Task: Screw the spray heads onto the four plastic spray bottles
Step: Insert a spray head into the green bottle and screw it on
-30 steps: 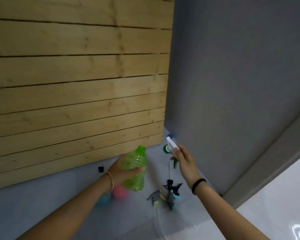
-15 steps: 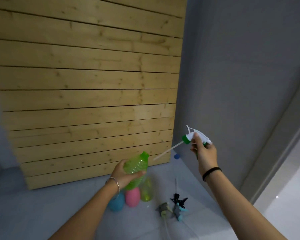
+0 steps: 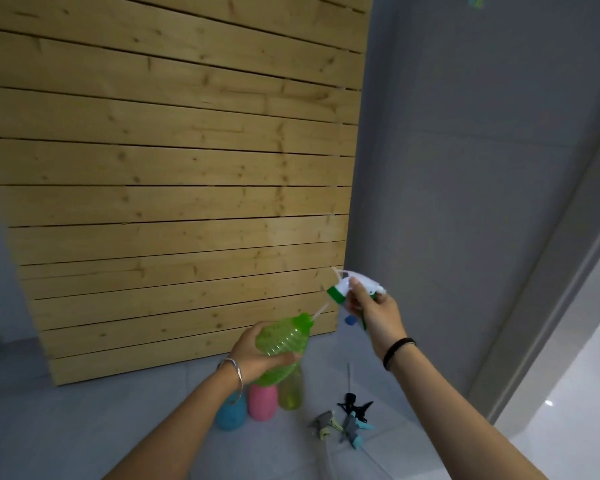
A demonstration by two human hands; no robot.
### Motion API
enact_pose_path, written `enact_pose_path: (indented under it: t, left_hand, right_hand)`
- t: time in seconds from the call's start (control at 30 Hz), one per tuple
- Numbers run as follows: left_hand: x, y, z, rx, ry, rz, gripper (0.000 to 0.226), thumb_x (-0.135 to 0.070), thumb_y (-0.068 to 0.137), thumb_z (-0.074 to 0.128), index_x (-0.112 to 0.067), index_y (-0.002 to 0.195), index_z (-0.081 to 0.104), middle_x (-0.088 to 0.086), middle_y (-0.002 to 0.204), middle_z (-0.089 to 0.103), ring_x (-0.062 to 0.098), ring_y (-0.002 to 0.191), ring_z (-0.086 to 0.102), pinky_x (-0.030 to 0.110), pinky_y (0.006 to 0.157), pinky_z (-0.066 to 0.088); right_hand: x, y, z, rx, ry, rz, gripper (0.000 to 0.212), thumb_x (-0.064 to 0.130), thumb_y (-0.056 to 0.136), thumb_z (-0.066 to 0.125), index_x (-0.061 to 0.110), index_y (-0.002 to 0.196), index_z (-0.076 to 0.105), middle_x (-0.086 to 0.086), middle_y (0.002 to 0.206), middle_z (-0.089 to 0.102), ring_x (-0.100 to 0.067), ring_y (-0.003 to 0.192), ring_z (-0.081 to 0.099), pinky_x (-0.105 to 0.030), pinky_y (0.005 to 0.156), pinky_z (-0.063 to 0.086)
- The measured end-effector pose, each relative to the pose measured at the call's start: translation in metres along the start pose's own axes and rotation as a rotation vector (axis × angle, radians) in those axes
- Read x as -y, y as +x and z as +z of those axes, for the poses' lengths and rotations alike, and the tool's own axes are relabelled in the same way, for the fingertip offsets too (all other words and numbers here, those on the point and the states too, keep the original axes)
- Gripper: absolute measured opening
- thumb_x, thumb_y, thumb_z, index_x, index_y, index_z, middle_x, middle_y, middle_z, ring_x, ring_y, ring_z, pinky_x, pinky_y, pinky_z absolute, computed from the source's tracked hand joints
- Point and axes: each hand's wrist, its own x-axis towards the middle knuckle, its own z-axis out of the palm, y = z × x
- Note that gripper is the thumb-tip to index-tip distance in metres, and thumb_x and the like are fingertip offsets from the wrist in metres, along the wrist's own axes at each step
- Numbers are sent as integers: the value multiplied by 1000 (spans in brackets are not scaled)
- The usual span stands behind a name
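My left hand (image 3: 257,355) grips a green plastic bottle (image 3: 284,344), tilted with its open neck pointing up and right. My right hand (image 3: 371,310) holds a white spray head with a green collar (image 3: 347,289) just right of and above the neck. The head's thin dip tube (image 3: 317,311) reaches down to the bottle's mouth. On the grey floor below stand a blue bottle (image 3: 231,415), a pink bottle (image 3: 263,401) and a yellow-green bottle (image 3: 291,389), all without heads. Three loose spray heads, one black (image 3: 355,405), one grey and yellow (image 3: 324,424), one grey and blue (image 3: 354,427), lie to their right.
A wooden slat panel (image 3: 174,188) leans upright behind the bottles. A grey wall (image 3: 465,168) rises on the right. A small blue cap (image 3: 350,319) lies at the foot of the panel. Glossy white floor (image 3: 575,393) begins at the far right.
Both hands have risen with the bottle and the spray head. The head moved closer to the bottle, and its dip tube tip now meets the bottle's mouth.
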Motion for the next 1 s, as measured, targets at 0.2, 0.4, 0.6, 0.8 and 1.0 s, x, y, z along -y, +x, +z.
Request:
enact_pose_path:
  t: [0.2, 0.4, 0.6, 0.8, 1.0]
  left_hand:
    - [-11, 0, 5, 56, -85, -4, 61, -45, 40, 88, -35, 95, 64, -12, 91, 75, 1, 82, 70, 9, 60, 50]
    - [-21, -1, 5, 83, -234, -43, 78, -54, 39, 85, -26, 109, 66, -5, 95, 76, 12, 85, 73, 26, 70, 57]
    - [-30, 6, -3, 28, -573, -140, 83, -69, 55, 68, -14, 116, 65, 9, 114, 71, 24, 108, 65, 43, 99, 48]
    - [-30, 10, 5, 155, -670, -306, 63, -67, 84, 31, -21, 115, 60, 6, 111, 70, 20, 98, 66, 39, 76, 55]
    - [-36, 5, 1, 153, -726, -160, 55, -34, 74, 68, -10, 122, 58, 12, 119, 67, 16, 97, 67, 26, 72, 59]
  right_hand:
    - [-20, -4, 19, 227, -42, 41, 32, 23, 80, 72, 12, 110, 66, -5, 104, 73, -14, 95, 70, -20, 78, 57]
    - [-17, -1, 21, 311, -48, -23, 34, 17, 76, 76, 8, 108, 67, -9, 104, 74, -19, 97, 70, -27, 83, 55]
    - [-12, 4, 19, 203, -78, -112, 26, 15, 79, 72, 7, 104, 67, -9, 104, 73, -17, 96, 69, -22, 81, 54]
    - [-21, 9, 22, 148, -50, -94, 28, 18, 81, 70, 6, 106, 67, -11, 107, 72, -19, 100, 68, -29, 88, 53]
    - [-26, 16, 18, 131, 138, 51, 20, 12, 82, 68, 7, 101, 68, -12, 104, 72, -18, 94, 70, -27, 89, 55]
